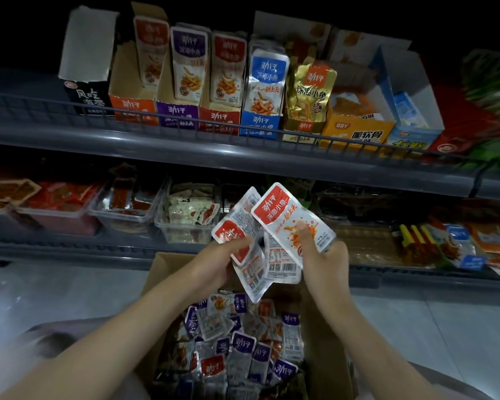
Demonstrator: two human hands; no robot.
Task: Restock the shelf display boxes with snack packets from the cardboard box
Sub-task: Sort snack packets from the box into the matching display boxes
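Above the open cardboard box [326, 339], both hands hold a fan of red-topped snack packets. My left hand [214, 264] grips the lower packets [237, 223] by their left edge. My right hand [324, 255] pinches the front red packet [283, 215], thumb on its face. Inside the box lie several loose purple, red and silver packets [243, 347]. On the upper shelf stand display boxes: orange [133, 108], purple [178, 115], red [220, 118], blue [260, 122] and gold [303, 127], each with upright packets.
A wire rail [185, 122] runs along the upper shelf's front edge. Clear plastic tubs [185, 226] of snacks fill the lower shelf behind my hands. Further right stand a yellow box [355, 134] and a light blue box [410, 137]. Pale floor tiles flank the cardboard box.
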